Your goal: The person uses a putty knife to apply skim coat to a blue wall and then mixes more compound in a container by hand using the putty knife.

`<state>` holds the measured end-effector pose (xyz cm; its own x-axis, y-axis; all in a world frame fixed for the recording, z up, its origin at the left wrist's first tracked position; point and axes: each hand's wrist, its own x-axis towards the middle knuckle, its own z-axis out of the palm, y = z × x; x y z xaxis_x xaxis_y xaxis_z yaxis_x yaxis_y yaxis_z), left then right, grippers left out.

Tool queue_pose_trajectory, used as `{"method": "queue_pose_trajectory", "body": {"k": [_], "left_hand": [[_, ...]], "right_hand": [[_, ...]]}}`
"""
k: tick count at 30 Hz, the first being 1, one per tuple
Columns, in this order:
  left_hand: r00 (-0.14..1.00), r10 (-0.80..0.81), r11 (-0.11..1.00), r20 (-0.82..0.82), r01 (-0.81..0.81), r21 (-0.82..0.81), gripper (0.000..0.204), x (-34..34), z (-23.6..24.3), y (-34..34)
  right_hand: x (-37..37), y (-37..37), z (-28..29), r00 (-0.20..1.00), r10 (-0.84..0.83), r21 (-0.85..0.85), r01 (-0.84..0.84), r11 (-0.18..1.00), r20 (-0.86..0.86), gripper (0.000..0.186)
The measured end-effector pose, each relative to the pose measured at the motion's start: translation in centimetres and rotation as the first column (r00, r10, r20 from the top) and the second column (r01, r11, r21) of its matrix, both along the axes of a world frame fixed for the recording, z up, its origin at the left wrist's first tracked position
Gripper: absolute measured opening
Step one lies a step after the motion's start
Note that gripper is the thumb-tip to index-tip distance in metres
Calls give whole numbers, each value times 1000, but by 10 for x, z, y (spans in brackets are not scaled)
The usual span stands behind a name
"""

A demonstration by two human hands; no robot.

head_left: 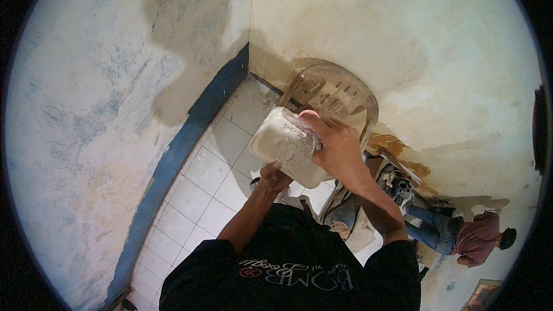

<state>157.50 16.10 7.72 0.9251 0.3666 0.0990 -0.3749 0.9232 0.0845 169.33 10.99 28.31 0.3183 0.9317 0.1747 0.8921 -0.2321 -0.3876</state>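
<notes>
- Plaster-smeared tub (pixel 286 147): a pale, translucent plastic container of rounded-rectangular shape, held up in the air in front of the person's chest, above the tiled floor (pixel 207 178) and in front of the plastic chair (pixel 340 95).
- It is tilted, its broad side turned toward the camera; grey-white paste coats its wall, thickest near the middle.
- Right hand (pixel 340 147) grips the tub from its right side: the fingers are curled tight over the upper edge and the palm presses against the wall, so the hand is clamped on the container.
- Left hand (pixel 273 177) sits below the tub, at its lower edge; it touches the underside, fingers bent inward. Whether it grasps the tub or holds some small tool there, I cannot tell, since the tub hides the fingertips.
- Both forearms rise from the lower edge, coming out of black sleeves.
- The chair is beige and stained, standing in the corner where two walls meet, its back against the right-hand wall (pixel 415 34).
- The left-hand wall (pixel 86 109) is patchy white with scraped bluish marks and a blue painted band along its foot.
- The floor has white square tiles with dark joints.
- Another person (pixel 455 233), in blue trousers and a reddish top, is low down at the right, near the foot of the wall, well apart from the tub.
</notes>
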Motion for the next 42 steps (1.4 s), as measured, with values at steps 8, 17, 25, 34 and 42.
{"method": "queue_pose_trajectory", "body": {"k": [8,17,25,34,42], "left_hand": [[994,49,998,-99,-46,38,82,10,-3,-13],[1000,-12,999,-10,11,-49,78,22,-4,-25],[999,41,996,16,-40,-82,77,46,18,-33],[1000,28,998,-1,-28,-57,75,52,16,-37],[993,84,993,-79,-77,86,79,53,12,-38]], "right_hand": [[-2,-13,-9,998,43,-84,-46,995,-34,58],[28,-32,1,990,-6,21,9,1000,-138,56],[39,-32,-3,999,29,24,-29,999,29,61],[50,-37,8,997,60,17,-59,998,-50,60],[41,-33,4,992,122,3,-122,993,37,60]]}}
